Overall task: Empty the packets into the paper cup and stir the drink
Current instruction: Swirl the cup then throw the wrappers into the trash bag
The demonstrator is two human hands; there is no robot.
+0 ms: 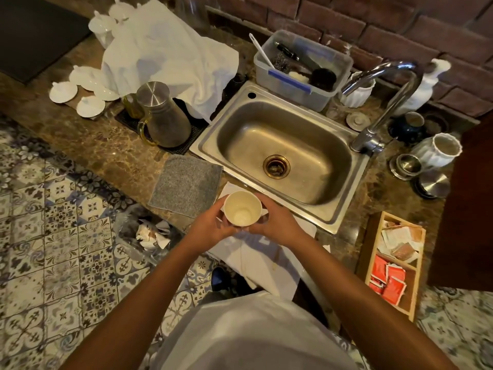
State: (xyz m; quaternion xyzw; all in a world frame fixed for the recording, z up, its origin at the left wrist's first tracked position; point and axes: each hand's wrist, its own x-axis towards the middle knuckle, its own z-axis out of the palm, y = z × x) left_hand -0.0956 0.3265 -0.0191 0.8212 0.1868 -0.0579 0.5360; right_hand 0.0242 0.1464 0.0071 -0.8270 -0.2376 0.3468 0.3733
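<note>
A white paper cup (242, 208), upright and showing nothing inside, is held at the counter's front edge just in front of the sink. My left hand (213, 227) wraps its left side and my right hand (274, 222) wraps its right side. At the right, a wooden tray (372, 249) holds the packets: red ones (388, 281) in the near compartment, pale and brown ones (400, 243) in the far one. No stirrer shows near the cup.
A steel sink (280, 150) with a tap (381, 102) lies behind the cup. A grey cloth (186, 182) and white napkin (266, 252) lie on the counter. A steel jug (162, 116), white dishes, a plastic tub (301, 68) and jars surround the sink. A bin (144, 231) stands below.
</note>
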